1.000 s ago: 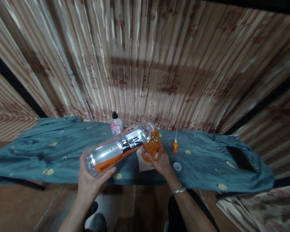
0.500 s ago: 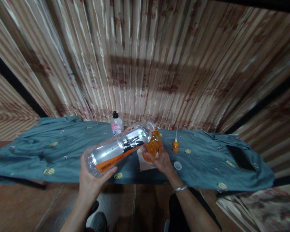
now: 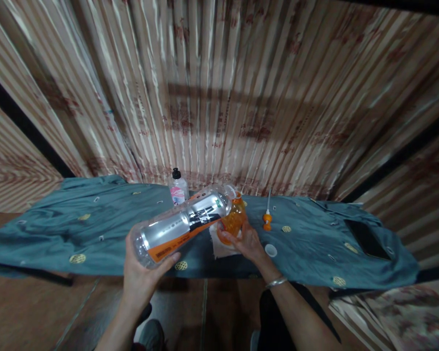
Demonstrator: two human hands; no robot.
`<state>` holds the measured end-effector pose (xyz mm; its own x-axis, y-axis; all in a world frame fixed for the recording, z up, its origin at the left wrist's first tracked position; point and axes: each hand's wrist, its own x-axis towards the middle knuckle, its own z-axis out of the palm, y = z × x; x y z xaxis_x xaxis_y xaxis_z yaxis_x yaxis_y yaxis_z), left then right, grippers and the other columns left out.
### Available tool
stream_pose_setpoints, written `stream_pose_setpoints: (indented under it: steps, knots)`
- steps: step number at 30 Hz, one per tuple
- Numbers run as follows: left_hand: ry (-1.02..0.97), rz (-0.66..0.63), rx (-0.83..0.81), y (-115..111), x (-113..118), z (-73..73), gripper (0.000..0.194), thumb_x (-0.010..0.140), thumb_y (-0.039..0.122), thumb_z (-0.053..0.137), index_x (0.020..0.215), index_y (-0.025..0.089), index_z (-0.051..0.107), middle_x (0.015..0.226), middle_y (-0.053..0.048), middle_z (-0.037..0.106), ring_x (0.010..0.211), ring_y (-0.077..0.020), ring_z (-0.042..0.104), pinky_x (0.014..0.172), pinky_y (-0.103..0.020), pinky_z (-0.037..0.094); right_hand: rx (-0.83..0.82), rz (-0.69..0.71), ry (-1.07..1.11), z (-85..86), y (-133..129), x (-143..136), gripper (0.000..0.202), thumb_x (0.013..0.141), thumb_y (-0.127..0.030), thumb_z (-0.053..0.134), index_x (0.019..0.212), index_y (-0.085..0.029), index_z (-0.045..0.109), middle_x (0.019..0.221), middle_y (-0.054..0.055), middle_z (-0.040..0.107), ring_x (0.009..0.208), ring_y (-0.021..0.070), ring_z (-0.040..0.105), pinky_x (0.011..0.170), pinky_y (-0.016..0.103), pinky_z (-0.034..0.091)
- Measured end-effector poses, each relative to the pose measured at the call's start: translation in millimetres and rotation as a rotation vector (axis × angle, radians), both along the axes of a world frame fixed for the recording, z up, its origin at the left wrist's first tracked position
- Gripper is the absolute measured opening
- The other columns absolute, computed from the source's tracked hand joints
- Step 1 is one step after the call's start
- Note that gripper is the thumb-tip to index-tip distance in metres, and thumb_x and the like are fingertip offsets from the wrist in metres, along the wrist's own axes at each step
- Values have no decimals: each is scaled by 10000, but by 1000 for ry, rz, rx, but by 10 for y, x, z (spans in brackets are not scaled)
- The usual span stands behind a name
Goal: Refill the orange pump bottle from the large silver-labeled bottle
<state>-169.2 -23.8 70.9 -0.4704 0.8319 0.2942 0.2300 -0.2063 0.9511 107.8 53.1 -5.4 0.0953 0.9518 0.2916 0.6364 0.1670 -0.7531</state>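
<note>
Clear bottle (image 3: 179,228) in the left hand (image 3: 143,275) lies aslant above the front of the table (image 3: 106,219), its neck up against the mouth of an amber bottle (image 3: 235,218); whether the two rims touch is too fine to tell. Compared with the frames from a half second and a full second ago, the pose is almost unchanged — both bottles keep the same lean, and the whole scene has merely slid slightly rightward in view. The left hand grasps the clear bottle near its base, thumb along the lower side, while the right hand (image 3: 249,242) is curled around the amber bottle's body. The clear bottle is smooth, glossy plastic, long and rounded, wrapped in a silver, black and orange label; the amber one is shorter, translucent, narrowing to a slim neck. Behind its base shows a pale, soft-looking cloth (image 3: 220,249). Nearby lie an orange pump head (image 3: 267,222) with a thin whitish tube, a round translucent cap (image 3: 270,250) and, farther right, a flat black slab like a phone (image 3: 366,239). A black-capped bottle (image 3: 178,191) with a pink label stands at the back — before a pleated, sheeny curtain (image 3: 219,107) — on wrinkled teal fabric dotted with yellow ovals.
</note>
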Motion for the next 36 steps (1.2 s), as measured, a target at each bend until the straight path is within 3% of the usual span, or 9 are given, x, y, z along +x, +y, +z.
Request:
stream_pose_setpoints:
  steps: [12, 19, 27, 36]
  knots:
    - [11, 17, 25, 6, -3, -9, 939, 509, 537, 1000, 1312, 251, 605, 1322, -99, 688, 1283, -390, 670, 1195, -610, 500, 1, -7, 18, -3, 0, -19, 776, 822, -487, 832, 1488, -178, 582, 1288, 145, 812, 1199, 364, 787, 1047, 505, 637]
    - [28, 16, 47, -2, 9, 1, 916, 530, 532, 995, 1305, 227, 614, 1306, -107, 694, 1228, -368, 691, 1123, -569, 562, -35, -23, 15, 46, -8, -31, 764, 818, -460, 851, 1478, -181, 585, 1260, 141, 820, 1173, 354, 798, 1023, 484, 638]
    - [41, -35, 5, 53, -118, -102, 1018, 485, 538, 1020, 1350, 206, 597, 1345, -149, 683, 1248, -387, 690, 1137, -612, 544, -26, -9, 59, 50, 6, -29, 795, 802, -430, 860, 1491, -178, 551, 1347, 175, 783, 1246, 382, 766, 1070, 517, 618]
    - [36, -62, -1, 90, -198, -139, 941, 473, 477, 1029, 1266, 221, 592, 1366, -146, 689, 1268, -390, 695, 1128, -589, 563, -4, -36, 13, -13, 37, -29, 716, 823, -422, 836, 1434, -139, 593, 1281, 186, 805, 1214, 384, 776, 1065, 522, 611]
